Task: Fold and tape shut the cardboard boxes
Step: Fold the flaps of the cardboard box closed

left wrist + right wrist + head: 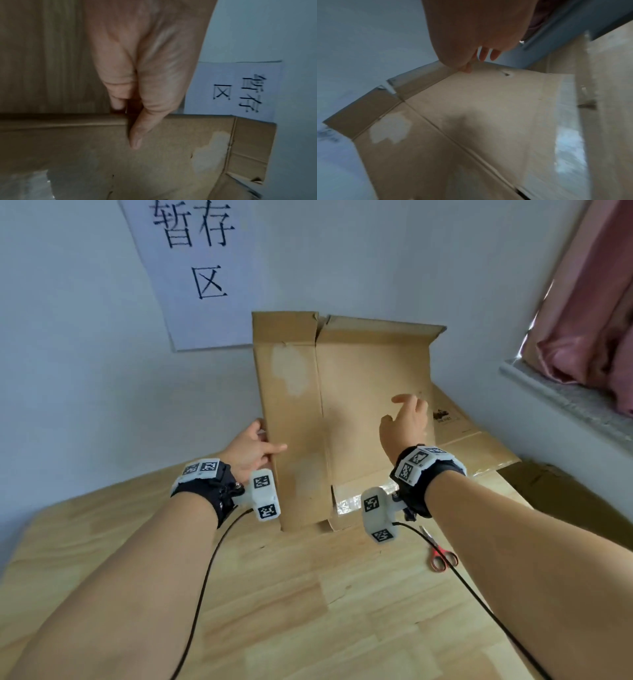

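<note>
Flattened cardboard box (342,412) standing on edge on the wooden worktop (274,594), leaning toward the wall, with another flattened box (479,446) lying behind it to the right. The left hand (251,451) holds the box's left vertical edge, thumb laid across the near face and fingers wrapped behind, as the left wrist view confirms; this grip is clenched on the cardboard. The right hand (406,422) hovers in front of the right panel with fingers loosely spread, its grip released and holding nothing. Red-handled scissors (442,556) lie on the worktop near the right forearm. Old clear tape (346,503) glints along the bottom flaps. Probable hazards: with only one edge held, the box may tip or slide when pulled open; the worn creases may buckle off-square; the trailing cable could catch the scissors.
</note>
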`<action>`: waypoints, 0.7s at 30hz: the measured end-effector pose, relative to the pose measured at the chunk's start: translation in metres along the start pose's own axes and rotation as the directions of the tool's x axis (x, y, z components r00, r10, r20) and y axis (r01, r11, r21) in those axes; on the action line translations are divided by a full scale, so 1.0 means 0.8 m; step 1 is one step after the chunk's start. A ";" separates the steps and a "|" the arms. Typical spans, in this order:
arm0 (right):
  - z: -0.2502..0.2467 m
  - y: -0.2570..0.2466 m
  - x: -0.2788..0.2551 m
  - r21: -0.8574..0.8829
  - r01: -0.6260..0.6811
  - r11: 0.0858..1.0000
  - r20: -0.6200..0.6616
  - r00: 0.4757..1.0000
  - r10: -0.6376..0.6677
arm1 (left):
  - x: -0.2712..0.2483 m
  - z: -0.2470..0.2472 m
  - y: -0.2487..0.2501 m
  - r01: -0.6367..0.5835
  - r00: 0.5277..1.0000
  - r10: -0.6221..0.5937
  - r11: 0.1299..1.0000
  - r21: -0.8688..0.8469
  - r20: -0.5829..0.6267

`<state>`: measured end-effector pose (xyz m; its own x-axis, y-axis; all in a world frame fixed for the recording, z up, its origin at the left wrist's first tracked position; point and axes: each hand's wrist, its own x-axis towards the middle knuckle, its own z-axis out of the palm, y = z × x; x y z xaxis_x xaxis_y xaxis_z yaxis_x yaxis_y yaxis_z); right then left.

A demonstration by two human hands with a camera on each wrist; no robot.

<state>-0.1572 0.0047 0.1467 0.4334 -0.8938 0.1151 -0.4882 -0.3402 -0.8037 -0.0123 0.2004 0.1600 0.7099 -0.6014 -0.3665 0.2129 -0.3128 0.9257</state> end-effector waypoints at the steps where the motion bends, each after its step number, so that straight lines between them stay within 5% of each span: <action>1: 0.002 -0.022 -0.012 0.024 0.052 0.998 -0.001 0.999 -0.052 | -0.017 -0.015 -0.001 -0.004 1.000 0.004 0.999 0.053 0.008; 7: 0.009 -0.114 -0.083 0.080 0.237 0.968 -0.060 0.971 -0.233 | -0.091 -0.103 -0.019 -0.065 0.997 0.049 0.942 0.330 0.056; 13: 0.004 -0.147 -0.132 -0.063 0.372 0.926 -0.164 0.911 -0.377 | -0.123 -0.152 -0.042 -0.054 0.996 0.018 0.907 0.418 0.089; 21: 0.013 -0.166 -0.162 -0.155 0.565 0.810 0.109 0.825 -0.555 | -0.122 -0.189 -0.074 -0.018 1.000 0.029 0.771 0.637 -0.008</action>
<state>-0.1409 0.1689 0.2323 0.7112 -0.5166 0.4768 -0.2676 -0.8261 -0.4959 0.0077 0.3889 0.1555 0.7209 -0.6047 -0.3385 -0.2759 -0.6986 0.6602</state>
